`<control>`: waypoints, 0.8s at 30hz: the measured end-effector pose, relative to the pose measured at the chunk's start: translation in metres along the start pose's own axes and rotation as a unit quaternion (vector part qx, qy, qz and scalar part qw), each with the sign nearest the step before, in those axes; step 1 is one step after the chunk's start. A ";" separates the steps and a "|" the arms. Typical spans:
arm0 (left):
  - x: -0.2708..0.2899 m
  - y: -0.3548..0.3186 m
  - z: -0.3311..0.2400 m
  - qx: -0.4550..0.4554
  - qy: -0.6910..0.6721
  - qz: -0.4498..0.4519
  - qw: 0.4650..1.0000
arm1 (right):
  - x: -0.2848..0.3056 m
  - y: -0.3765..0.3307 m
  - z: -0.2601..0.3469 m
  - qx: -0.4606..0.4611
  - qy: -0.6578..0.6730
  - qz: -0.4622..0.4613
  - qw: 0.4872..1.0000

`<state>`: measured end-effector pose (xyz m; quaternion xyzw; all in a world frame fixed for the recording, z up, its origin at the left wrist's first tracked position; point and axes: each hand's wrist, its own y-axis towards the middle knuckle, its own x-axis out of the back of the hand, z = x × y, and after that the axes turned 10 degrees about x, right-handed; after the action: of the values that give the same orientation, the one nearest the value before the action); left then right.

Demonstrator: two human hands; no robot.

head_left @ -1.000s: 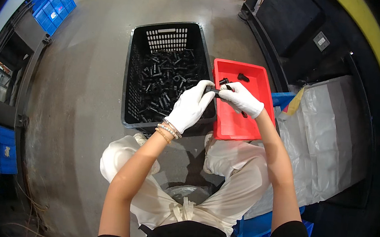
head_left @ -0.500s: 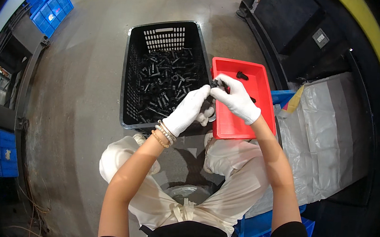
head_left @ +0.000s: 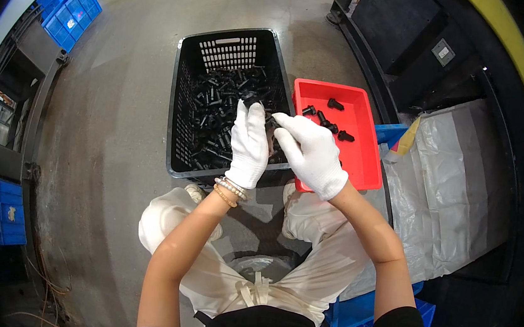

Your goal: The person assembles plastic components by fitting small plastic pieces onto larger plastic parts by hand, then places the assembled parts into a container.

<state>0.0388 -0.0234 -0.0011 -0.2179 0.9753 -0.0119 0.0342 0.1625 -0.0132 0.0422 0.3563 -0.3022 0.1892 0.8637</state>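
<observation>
My left hand [head_left: 250,146], in a white glove, is over the near right part of a black plastic crate [head_left: 174,173]. A dark part, seemingly a black bolt [head_left: 250,99], is held at its fingertips. My right hand [head_left: 310,152], gloved too, is between the crate and a red tray [head_left: 361,167]. Its thumb and fingers are pinched together beside my left hand; whatever they hold is hidden. Many loose black bolts [head_left: 217,102] fill the crate's bottom. In the red tray lie several more, among them one black bolt [head_left: 336,104] at the far end.
Grey-white sheeting [head_left: 449,188] covers the surface at the right, next to dark machinery [head_left: 401,32]. Blue bins [head_left: 73,18] stand at the far left, and another blue bin [head_left: 8,211] is lower down. My knees flank the crate's near side.
Both hands have moved: the left one left and over the crate, the right one slightly left and nearer me. Black bolts in the tray that the right hand covered now show.
</observation>
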 end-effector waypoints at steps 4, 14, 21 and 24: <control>0.001 0.006 0.019 -0.158 0.145 -0.123 0.969 | -0.002 0.001 0.007 0.009 -0.036 0.009 0.999; -0.003 0.003 0.022 -0.117 0.086 -0.112 0.983 | -0.004 0.000 -0.002 0.003 -0.038 0.032 0.999; -0.005 -0.003 0.008 -0.016 0.029 -0.067 0.997 | -0.007 0.002 -0.016 -0.034 0.030 0.003 0.999; -0.002 0.003 0.004 0.071 -0.104 0.002 0.992 | -0.007 0.007 -0.024 -0.068 0.072 0.011 0.995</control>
<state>0.0398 -0.0194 -0.0051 -0.2134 0.9636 -0.0582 0.1504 0.1632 0.0082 0.0274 0.2784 -0.2550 0.2031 0.9035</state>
